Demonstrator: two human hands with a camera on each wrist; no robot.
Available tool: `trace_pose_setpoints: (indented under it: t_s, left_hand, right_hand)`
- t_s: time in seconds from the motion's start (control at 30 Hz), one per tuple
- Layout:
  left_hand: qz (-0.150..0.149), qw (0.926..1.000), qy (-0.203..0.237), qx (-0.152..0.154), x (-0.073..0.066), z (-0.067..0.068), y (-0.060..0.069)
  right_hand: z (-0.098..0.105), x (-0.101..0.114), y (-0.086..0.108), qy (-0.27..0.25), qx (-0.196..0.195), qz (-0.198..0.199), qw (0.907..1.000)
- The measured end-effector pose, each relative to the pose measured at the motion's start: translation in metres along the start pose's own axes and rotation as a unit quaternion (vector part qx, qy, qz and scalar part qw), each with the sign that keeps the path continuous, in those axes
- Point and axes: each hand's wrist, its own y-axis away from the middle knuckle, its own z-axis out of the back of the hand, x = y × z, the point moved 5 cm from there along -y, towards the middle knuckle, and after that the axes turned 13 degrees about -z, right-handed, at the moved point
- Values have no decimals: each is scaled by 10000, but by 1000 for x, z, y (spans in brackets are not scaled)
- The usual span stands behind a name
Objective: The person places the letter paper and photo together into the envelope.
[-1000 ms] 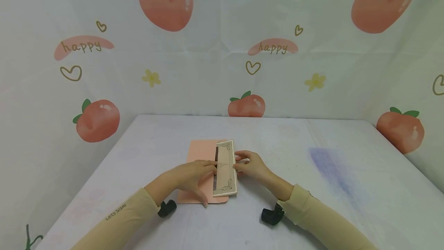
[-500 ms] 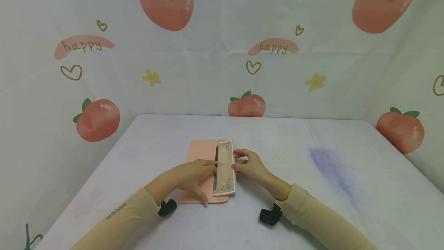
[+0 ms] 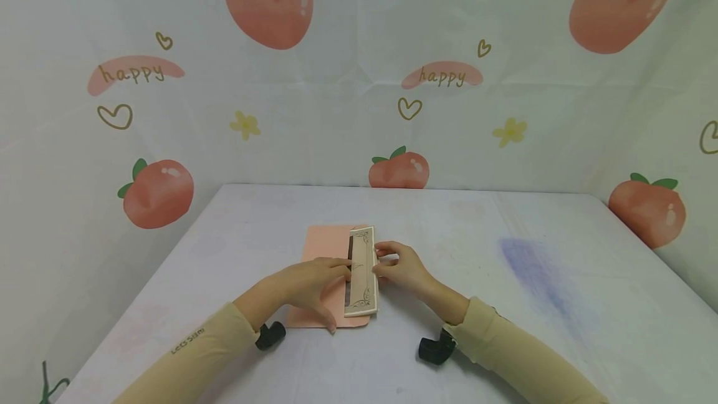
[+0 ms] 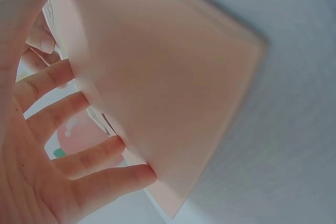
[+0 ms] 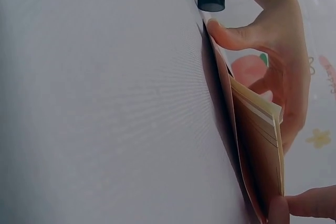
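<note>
A pink paper sheet (image 3: 327, 243) lies on the table. Along its right side stands a folded cream card (image 3: 361, 282) with ornate corners and a dark strip at its left edge. My left hand (image 3: 311, 283) rests over the pink sheet, thumb spread toward the near edge, fingertips touching paper beside the card. In the left wrist view those fingers (image 4: 94, 156) look fairly straight against the pink sheet (image 4: 163, 82). My right hand (image 3: 406, 269) pinches the card's right edge between thumb and fingers. The right wrist view shows the card (image 5: 260, 129) tilted up, its layers spread.
A white table (image 3: 477, 360) bears a bluish smudge (image 3: 535, 273) on its right side. Behind it hangs a white backdrop (image 3: 336, 111) printed with peaches and lettering. Black camera mounts (image 3: 437, 348) sit under both wrists.
My right hand has shifted slightly left, drawing the cream card's right edge with it, so the card's face looks narrower. The left hand has stayed in place.
</note>
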Motion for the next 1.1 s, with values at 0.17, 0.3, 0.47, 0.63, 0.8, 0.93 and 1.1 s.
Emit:
trace_pose_setpoints:
  t_s: [0.17, 0.3, 0.47, 0.63, 0.8, 0.93, 1.1]
  left_hand:
    - [-48, 10000, 0, -16, 0, 0, 0]
    - [-55, 10000, 2, -22, 1, 0, -1]
    - [-3, 10000, 5, -6, 2, -2, -1]
    - [-13, 10000, 1, 4, 2, -2, -1]
    - [-36, 10000, -18, -6, 1, -1, -1]
    - [-45, 10000, -18, -16, 1, -1, -1]
    - [-61, 10000, -1, -35, 1, -1, 0]
  right_hand:
    - [0, 1, 0, -9, 90, 53, 9999]
    - [0, 1, 1, 61, 106, 93, 9999]
    - [-1, 1, 1, 174, 63, 72, 9998]
    - [-3, 1, 1, 211, 118, 121, 9996]
    - [-4, 3, 2, 226, 142, 164, 9995]
    - [-4, 4, 3, 226, 132, 165, 9995]
    - [-5, 5, 4, 181, 230, 234, 9993]
